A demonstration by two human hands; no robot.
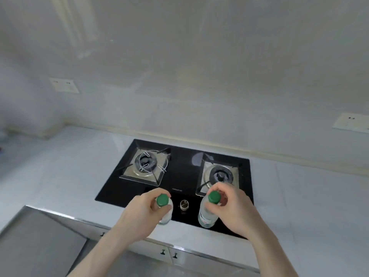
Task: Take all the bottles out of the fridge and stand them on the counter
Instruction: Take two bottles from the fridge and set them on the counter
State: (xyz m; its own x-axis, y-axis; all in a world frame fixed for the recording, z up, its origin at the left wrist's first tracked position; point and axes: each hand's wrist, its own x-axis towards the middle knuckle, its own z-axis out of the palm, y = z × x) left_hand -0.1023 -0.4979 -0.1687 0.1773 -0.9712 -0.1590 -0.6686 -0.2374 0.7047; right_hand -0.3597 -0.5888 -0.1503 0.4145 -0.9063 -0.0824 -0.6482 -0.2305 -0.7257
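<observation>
I hold two clear plastic bottles with green caps upright over the front of the black hob. My left hand (143,211) grips the neck of the left bottle (166,213), just under its cap. My right hand (232,208) grips the neck of the right bottle (205,216), which has a red and white label. Both bottle bases sit at or just above the hob's front edge; whether they touch I cannot tell. The fridge is out of view.
The black glass hob (179,176) has two burners and a round knob (184,204) between the bottles. Pale counter (60,176) stretches to the left and right of it. Wall sockets (64,84) sit on the back wall. A grey metal surface (36,242) lies at lower left.
</observation>
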